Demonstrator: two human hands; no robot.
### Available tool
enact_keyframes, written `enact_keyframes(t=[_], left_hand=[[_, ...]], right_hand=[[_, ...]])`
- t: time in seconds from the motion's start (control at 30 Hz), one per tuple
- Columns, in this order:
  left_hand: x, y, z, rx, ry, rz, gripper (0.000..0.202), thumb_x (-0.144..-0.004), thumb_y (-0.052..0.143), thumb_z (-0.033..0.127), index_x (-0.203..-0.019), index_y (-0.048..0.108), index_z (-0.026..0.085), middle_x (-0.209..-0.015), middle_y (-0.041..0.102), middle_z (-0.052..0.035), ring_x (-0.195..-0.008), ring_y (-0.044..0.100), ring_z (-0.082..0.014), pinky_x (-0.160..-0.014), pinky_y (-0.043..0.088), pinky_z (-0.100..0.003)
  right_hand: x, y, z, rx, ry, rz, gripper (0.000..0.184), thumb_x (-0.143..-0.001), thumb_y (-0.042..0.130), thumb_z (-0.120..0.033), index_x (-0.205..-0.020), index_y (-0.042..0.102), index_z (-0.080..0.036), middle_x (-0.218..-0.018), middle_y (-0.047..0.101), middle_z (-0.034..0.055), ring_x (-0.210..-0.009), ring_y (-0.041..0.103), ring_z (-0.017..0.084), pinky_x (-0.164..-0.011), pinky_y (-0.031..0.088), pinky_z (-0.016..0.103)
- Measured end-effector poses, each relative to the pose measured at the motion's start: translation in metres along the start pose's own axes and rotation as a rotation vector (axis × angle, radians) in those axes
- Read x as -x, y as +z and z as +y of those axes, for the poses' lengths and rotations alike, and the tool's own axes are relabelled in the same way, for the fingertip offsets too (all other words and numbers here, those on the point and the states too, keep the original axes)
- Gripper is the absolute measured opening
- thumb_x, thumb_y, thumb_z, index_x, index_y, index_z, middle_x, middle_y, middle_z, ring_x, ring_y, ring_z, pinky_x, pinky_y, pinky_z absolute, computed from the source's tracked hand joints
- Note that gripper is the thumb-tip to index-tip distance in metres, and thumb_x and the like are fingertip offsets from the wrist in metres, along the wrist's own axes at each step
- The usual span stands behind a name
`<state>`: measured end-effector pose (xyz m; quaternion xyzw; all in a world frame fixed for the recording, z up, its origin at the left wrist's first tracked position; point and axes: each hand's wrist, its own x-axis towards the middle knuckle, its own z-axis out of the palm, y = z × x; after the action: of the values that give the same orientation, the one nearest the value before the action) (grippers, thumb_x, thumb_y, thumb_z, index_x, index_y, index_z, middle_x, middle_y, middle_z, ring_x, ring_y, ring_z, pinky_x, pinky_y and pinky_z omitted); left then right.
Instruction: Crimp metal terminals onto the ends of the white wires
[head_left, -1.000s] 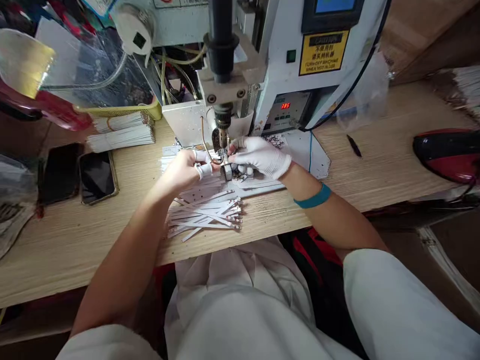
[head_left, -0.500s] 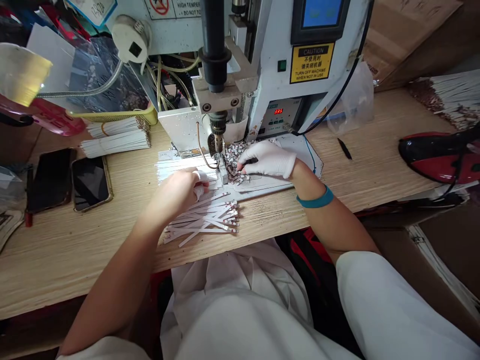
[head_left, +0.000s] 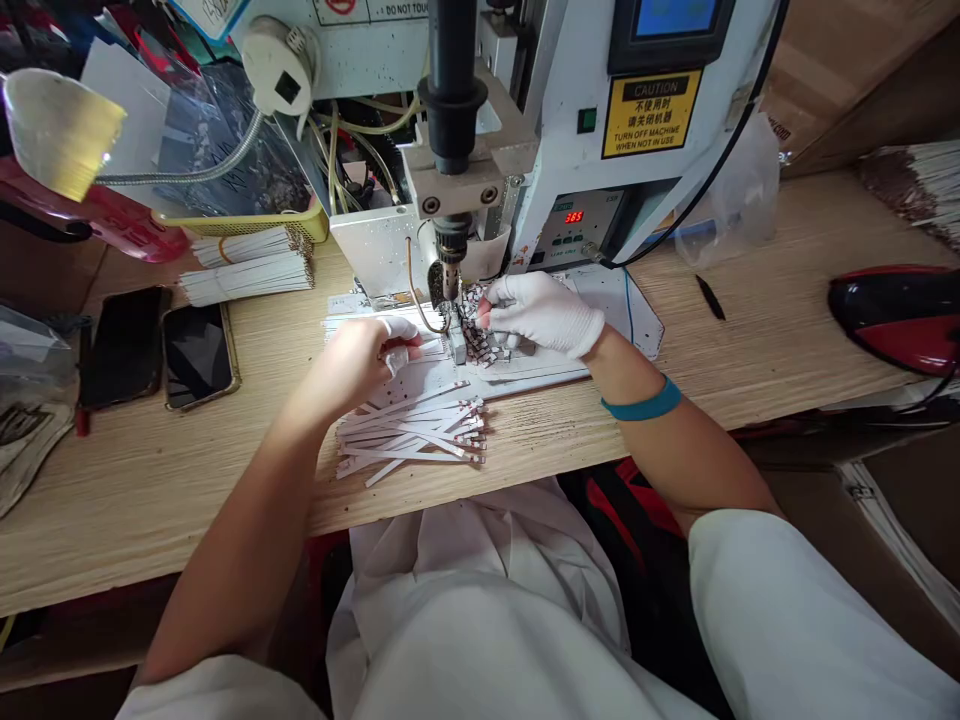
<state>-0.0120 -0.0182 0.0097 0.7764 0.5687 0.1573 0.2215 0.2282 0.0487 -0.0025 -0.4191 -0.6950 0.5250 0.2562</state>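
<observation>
My left hand [head_left: 356,365], with white finger cots, rests on white flat strips [head_left: 382,335] at the left of a metal jig [head_left: 457,347], and seems to pinch one strip. My right hand [head_left: 544,315], in a white glove, pinches at a heap of tiny components [head_left: 476,335] below the head of a bench machine [head_left: 452,240]. What lies between those fingertips is too small to tell. A loose fan of white strips [head_left: 409,430] with metal-tipped ends lies on the wooden bench [head_left: 150,480] in front of the jig.
Two phones [head_left: 196,355] lie at the left, beside bundled white strips [head_left: 247,280] and a yellow basket [head_left: 240,226]. A black pen-like tool [head_left: 709,297] and a red-and-black object [head_left: 892,320] lie at the right. Cardboard boxes stand behind and below the bench.
My left hand has moved up and right towards the jig. My right hand has shifted slightly right, staying at the heap. The camera view has also shifted.
</observation>
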Motion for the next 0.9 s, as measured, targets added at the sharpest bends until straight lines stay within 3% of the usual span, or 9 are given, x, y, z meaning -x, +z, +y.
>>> enact_keyframes(t=[0.13, 0.27, 0.43, 0.6, 0.77, 0.9], left_hand=[[-0.004, 0.001, 0.001, 0.197, -0.034, -0.039, 0.033, -0.081, 0.055, 0.045, -0.084, 0.068, 0.014, -0.075, 0.066, -0.0029, -0.066, 0.054, -0.0149, -0.059, 0.039, -0.024], [-0.008, 0.005, -0.001, 0.377, -0.155, -0.052, 0.038, -0.075, 0.063, 0.052, -0.08, 0.068, 0.014, -0.065, 0.058, 0.0009, -0.056, 0.044, -0.0107, -0.052, 0.032, -0.022], [-0.013, 0.011, -0.003, 0.532, -0.191, -0.039, 0.035, -0.07, 0.069, 0.048, -0.073, 0.067, 0.013, -0.062, 0.054, 0.0018, -0.056, 0.04, -0.0091, -0.052, 0.028, -0.021], [-0.017, 0.014, 0.001, 0.521, -0.199, -0.021, 0.028, -0.069, 0.069, 0.04, -0.077, 0.069, 0.013, -0.068, 0.06, 0.0013, -0.062, 0.046, -0.0107, -0.058, 0.033, -0.022], [-0.019, 0.012, 0.003, 0.515, -0.212, -0.041, 0.028, -0.069, 0.068, 0.04, -0.063, 0.062, 0.013, -0.06, 0.056, 0.0032, -0.056, 0.042, -0.009, -0.055, 0.031, -0.022], [-0.02, 0.012, 0.002, 0.532, -0.18, -0.033, 0.024, -0.07, 0.067, 0.036, -0.065, 0.064, 0.013, -0.062, 0.058, 0.0031, -0.058, 0.043, -0.0091, -0.055, 0.031, -0.021]], right_hand=[[-0.004, 0.012, 0.001, -0.315, 0.042, -0.08, 0.009, -0.076, 0.066, -0.008, -0.082, 0.06, -0.012, -0.065, 0.058, -0.0002, -0.049, 0.051, 0.007, -0.042, 0.045, 0.019], [-0.006, 0.02, -0.001, -0.39, 0.091, -0.141, 0.012, -0.077, 0.062, -0.005, -0.084, 0.058, -0.014, -0.063, 0.055, -0.0028, -0.042, 0.047, 0.005, -0.033, 0.037, 0.016], [-0.006, 0.024, -0.007, -0.352, 0.107, -0.086, 0.015, -0.078, 0.061, -0.003, -0.081, 0.054, -0.015, -0.059, 0.051, -0.0044, -0.039, 0.042, 0.004, -0.029, 0.031, 0.015], [-0.005, 0.026, -0.007, -0.37, 0.116, -0.098, 0.015, -0.078, 0.062, -0.005, -0.081, 0.053, -0.017, -0.055, 0.047, -0.0062, -0.038, 0.039, 0.004, -0.029, 0.028, 0.015], [-0.005, 0.027, -0.005, -0.376, 0.119, -0.08, 0.016, -0.076, 0.063, -0.005, -0.08, 0.053, -0.017, -0.058, 0.047, -0.0054, -0.041, 0.04, 0.005, -0.031, 0.028, 0.016], [-0.005, 0.027, -0.006, -0.374, 0.121, -0.084, 0.014, -0.077, 0.062, -0.005, -0.08, 0.053, -0.016, -0.061, 0.048, -0.0045, -0.043, 0.041, 0.005, -0.032, 0.029, 0.017]])
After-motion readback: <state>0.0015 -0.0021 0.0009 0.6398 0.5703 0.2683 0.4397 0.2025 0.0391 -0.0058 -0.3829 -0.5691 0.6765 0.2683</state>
